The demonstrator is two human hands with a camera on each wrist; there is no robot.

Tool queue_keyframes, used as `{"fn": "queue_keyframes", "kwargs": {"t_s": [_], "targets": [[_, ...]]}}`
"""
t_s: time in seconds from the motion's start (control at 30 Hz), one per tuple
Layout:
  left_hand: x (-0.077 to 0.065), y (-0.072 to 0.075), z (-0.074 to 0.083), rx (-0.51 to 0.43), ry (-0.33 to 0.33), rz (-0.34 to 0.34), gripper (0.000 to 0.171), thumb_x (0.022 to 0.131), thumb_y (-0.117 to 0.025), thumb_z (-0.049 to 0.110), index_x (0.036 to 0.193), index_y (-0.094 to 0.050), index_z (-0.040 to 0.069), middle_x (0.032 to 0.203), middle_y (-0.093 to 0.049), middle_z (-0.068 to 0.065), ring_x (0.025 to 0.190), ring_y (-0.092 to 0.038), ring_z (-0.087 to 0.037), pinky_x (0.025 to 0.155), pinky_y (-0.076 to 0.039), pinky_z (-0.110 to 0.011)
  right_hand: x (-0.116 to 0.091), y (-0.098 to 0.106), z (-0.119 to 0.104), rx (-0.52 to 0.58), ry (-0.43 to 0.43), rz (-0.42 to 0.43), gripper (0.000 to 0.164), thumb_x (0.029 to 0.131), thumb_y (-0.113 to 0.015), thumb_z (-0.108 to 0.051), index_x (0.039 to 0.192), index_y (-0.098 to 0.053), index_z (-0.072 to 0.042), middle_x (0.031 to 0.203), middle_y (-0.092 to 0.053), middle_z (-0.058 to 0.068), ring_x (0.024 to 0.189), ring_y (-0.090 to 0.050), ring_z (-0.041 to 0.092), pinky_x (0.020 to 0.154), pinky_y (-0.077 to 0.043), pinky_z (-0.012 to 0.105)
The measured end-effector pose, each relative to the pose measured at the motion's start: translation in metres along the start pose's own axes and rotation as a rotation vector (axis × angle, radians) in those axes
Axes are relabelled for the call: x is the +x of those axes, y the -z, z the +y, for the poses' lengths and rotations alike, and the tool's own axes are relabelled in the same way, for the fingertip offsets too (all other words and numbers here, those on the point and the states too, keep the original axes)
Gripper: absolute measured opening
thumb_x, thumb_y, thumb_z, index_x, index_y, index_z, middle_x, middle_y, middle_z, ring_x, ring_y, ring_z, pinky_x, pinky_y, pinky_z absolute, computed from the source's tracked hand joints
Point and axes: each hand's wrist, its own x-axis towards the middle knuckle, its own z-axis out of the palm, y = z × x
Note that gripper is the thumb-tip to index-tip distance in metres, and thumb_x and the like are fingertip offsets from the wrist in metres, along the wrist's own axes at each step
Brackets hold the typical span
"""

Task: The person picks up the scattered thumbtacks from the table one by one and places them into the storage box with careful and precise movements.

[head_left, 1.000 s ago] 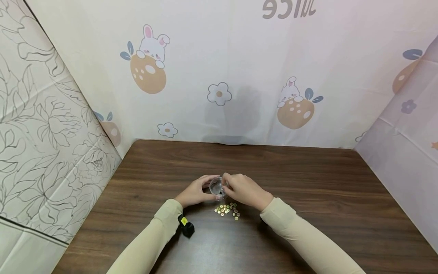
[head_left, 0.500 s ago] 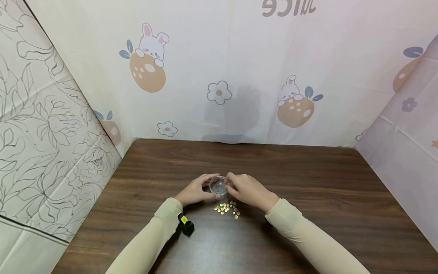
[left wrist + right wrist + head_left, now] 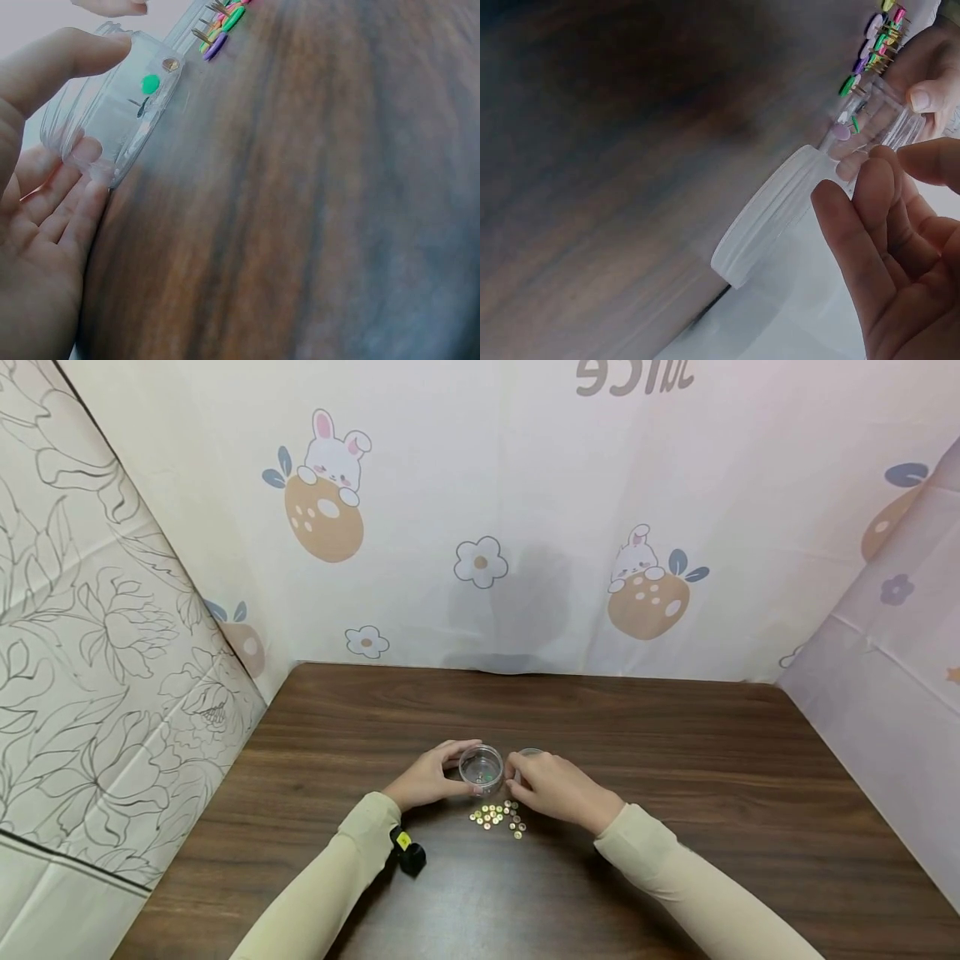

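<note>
My left hand (image 3: 426, 779) holds a clear round plastic jar (image 3: 481, 770) by its side, thumb near and fingers beyond. A few thumbtacks lie in the jar, among them a green thumbtack (image 3: 151, 84). My right hand (image 3: 558, 787) is just right of the jar, its fingers loosely bent; in the right wrist view nothing shows between thumb and fingers (image 3: 851, 244). Beside that hand rests a clear round lid (image 3: 769, 217), which the hand partly covers in the head view. Loose thumbtacks (image 3: 492, 815) with coloured heads and upward points are scattered in front of the jar.
Everything stands on a dark wood-grain table (image 3: 675, 735). Patterned cloth hangs (image 3: 480, 485) rise along its back and sides. A black device with a yellow label (image 3: 407, 852) sits at my left wrist.
My right hand has drawn back from over the jar toward the right, uncovering the jar's mouth and a green spot inside. The left hand and jar have stayed in place.
</note>
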Motion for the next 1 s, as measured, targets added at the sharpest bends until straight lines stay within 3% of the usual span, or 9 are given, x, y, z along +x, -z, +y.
{"fn": "queue_keyframes", "kwargs": {"t_s": [0.43,0.83,1.0], "targets": [[-0.001,-0.001,0.001,0.005,0.005,0.01,0.077,0.072,-0.078,0.041,0.139,-0.044,0.023,0.126,-0.051,0.005,0.111,-0.05,-0.008,0.095,-0.046,-0.042,-0.008,-0.003,-0.002,0.008,0.013,-0.001,0.008,0.086,-0.059,-0.015,0.082,-0.056,-0.021,0.067,-0.05,-0.015,0.055,-0.045,-0.001,0.048,-0.044,0.02],[0.0,-0.001,0.0,0.006,-0.002,0.017,0.077,0.072,-0.079,0.039,0.139,-0.045,0.022,0.125,-0.051,0.003,0.111,-0.05,-0.01,0.096,-0.045,-0.043,-0.011,-0.01,0.004,-0.012,0.036,-0.018,0.008,0.081,-0.063,-0.014,0.079,-0.057,-0.018,0.064,-0.051,-0.014,0.051,-0.044,-0.001,0.046,-0.042,0.02],[-0.006,0.001,0.02,-0.018,-0.002,0.016,0.071,0.076,-0.078,0.026,0.138,-0.045,0.017,0.127,-0.052,-0.007,0.113,-0.051,-0.019,0.097,-0.044,-0.048,-0.01,-0.009,0.003,-0.045,0.049,-0.048,0.008,0.081,-0.064,-0.015,0.078,-0.057,-0.018,0.061,-0.048,-0.014,0.05,-0.042,-0.001,0.046,-0.042,0.021]]}}
